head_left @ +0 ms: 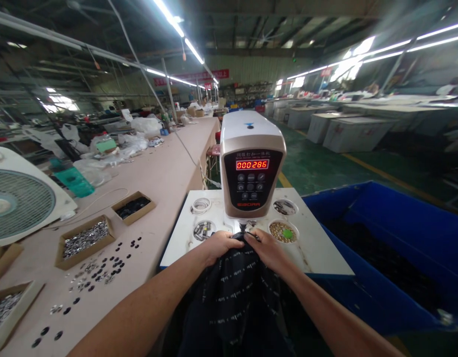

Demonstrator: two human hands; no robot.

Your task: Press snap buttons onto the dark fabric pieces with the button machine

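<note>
A black cloth with rows of small white lettering [234, 282] hangs down from the edge of a white machine table [318, 253]. My left hand [220, 245] pinches its upper edge from the left, and my right hand [265, 247] grips the same edge from the right. Both thumbs point inward, close together under the press head of a snap-fastening machine [253, 134]. The machine's red display reads 000286. Its dark punch tip [243, 227] comes down right at the cloth's edge; whether it touches the cloth I cannot tell.
Round wells in the machine table hold metal parts, one with brass-coloured pieces [283, 232]. On the left bench [169, 173] are cardboard boxes of snaps [85, 239], loose black and silver snaps, and a fan [24, 198]. A blue bin [363, 198] with dark cloth stands right.
</note>
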